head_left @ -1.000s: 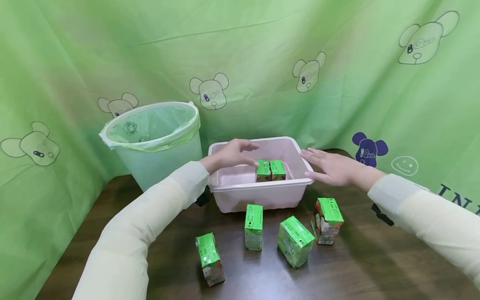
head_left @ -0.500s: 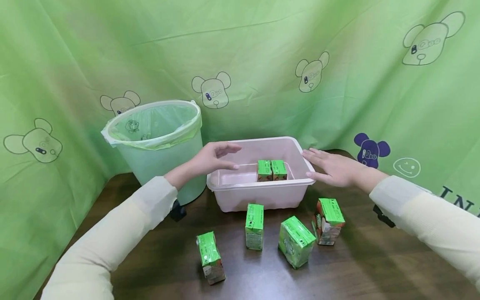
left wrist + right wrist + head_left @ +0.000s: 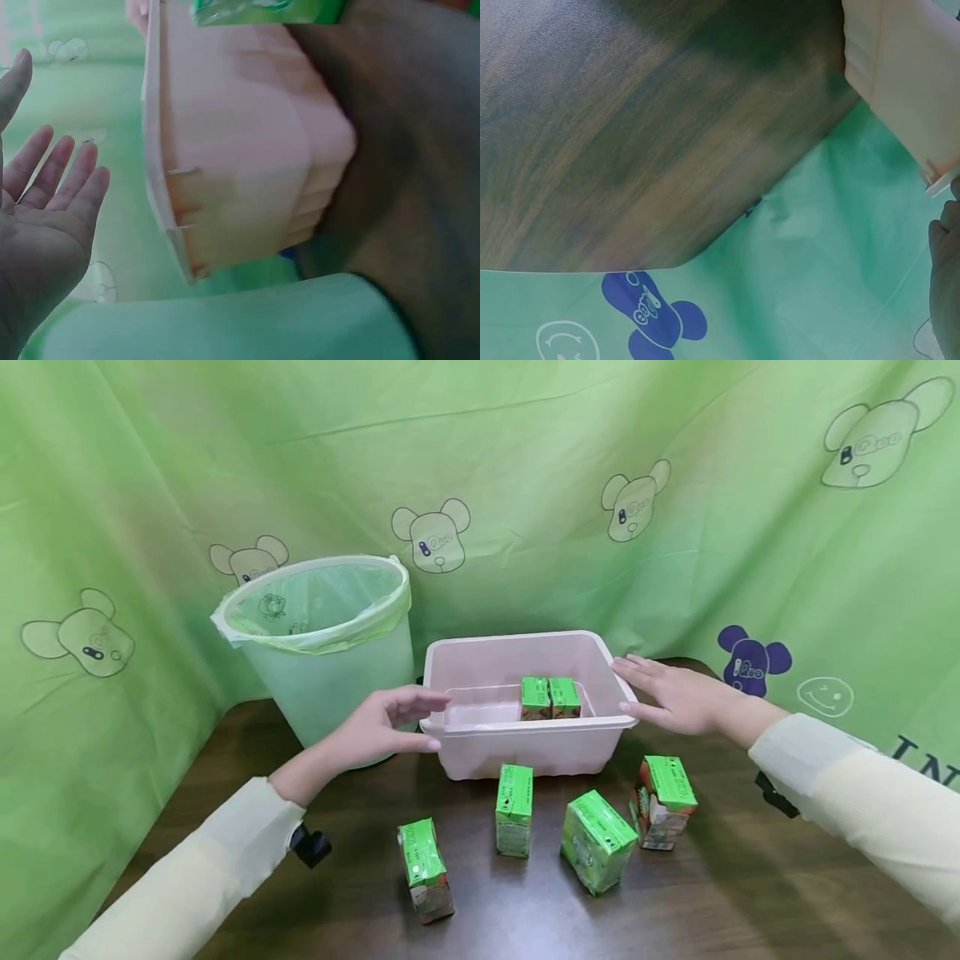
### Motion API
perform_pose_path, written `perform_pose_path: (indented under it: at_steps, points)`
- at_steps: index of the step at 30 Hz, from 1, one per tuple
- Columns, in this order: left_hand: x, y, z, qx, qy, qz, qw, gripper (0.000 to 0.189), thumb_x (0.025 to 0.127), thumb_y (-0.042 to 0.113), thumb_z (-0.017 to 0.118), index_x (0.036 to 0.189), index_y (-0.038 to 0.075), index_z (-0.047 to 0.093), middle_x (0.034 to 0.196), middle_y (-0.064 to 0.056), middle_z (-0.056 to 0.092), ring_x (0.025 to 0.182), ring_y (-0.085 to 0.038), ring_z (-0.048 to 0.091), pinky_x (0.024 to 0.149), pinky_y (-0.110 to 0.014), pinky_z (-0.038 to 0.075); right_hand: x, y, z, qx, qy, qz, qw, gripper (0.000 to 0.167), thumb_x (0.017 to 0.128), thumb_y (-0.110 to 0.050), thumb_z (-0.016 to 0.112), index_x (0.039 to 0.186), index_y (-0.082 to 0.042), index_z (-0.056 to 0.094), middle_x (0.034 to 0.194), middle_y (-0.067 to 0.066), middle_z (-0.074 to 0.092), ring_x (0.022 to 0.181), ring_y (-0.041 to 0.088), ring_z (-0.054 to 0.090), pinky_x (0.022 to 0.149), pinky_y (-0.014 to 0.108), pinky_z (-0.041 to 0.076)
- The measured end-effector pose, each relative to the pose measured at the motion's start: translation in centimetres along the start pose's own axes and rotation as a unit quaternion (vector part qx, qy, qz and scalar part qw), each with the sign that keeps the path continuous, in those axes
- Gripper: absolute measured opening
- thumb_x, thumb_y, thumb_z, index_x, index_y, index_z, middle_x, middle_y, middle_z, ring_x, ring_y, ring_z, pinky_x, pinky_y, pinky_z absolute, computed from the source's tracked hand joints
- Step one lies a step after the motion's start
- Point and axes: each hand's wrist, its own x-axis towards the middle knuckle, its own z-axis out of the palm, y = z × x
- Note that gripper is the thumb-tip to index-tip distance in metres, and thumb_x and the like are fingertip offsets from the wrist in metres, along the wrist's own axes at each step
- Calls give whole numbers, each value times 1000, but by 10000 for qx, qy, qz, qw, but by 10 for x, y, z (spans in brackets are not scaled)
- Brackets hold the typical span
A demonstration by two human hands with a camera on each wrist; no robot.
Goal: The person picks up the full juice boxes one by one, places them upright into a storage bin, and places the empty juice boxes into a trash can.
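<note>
My left hand [image 3: 381, 727] hovers by the front left corner of a pink plastic basin [image 3: 525, 743], thumb and fingers spread and nothing between them. In the left wrist view the same hand [image 3: 52, 217] shows its palm and parted fingers beside the basin. My right hand [image 3: 678, 695] lies flat with straight fingers on the basin's right rim. Two small green-topped drink cartons [image 3: 536, 697] stand side by side inside the basin. In front of it on the table are a carton [image 3: 514, 810], a tilted-looking carton [image 3: 425, 870], a carton [image 3: 597, 842] and a carton [image 3: 664, 802].
A pale green bin [image 3: 330, 685] with a plastic liner stands left of the basin, close behind my left hand. The dark wooden table [image 3: 352, 902] carries everything. A green printed curtain [image 3: 525, 485] hangs behind and at both sides.
My left hand has come out from above the basin, moving left and toward me past its front left corner. The right hand stays on the rim, and the cartons keep their places.
</note>
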Motion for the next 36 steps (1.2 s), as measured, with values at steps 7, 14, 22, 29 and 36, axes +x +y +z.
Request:
perform_pose_path:
  at_steps: [7,14,22,29,36]
  points:
    - [-35,-18,13,-138,-30,177,9997,52,81,1,77,128,-5,57,124,-19,62,117,-30,57,102,-46,44,-1,0,1,27,26,-78,10000,69,101,-42,49,150,3,29,154,24,28,140,44,24,107,59,31]
    - [-61,-36,29,-168,-735,125,9971,58,81,11,79,133,6,56,127,-5,61,119,-27,55,101,-52,42,-4,0,3,30,34,-11,10000,69,101,-41,48,150,3,29,153,25,28,140,44,24,106,60,32]
    - [-78,-50,44,-634,-948,384,9927,61,76,13,82,131,3,57,127,-7,62,119,-26,56,102,-38,44,-3,1,4,40,98,-61,9999,68,101,-40,49,149,3,31,153,25,29,139,45,26,105,60,33]
    - [-91,-53,55,-487,-798,709,9931,70,68,13,88,130,3,58,122,-8,64,113,-31,59,100,-31,45,-2,0,0,7,71,-35,10000,69,101,-41,49,150,3,29,153,26,28,139,45,25,105,60,32]
    - [-98,-51,62,-22,-673,689,9953,80,63,15,92,133,13,55,124,-5,63,112,-30,59,100,-30,45,-1,-3,-3,47,67,-30,10000,69,101,-41,49,150,3,29,153,24,28,140,44,24,107,59,30]
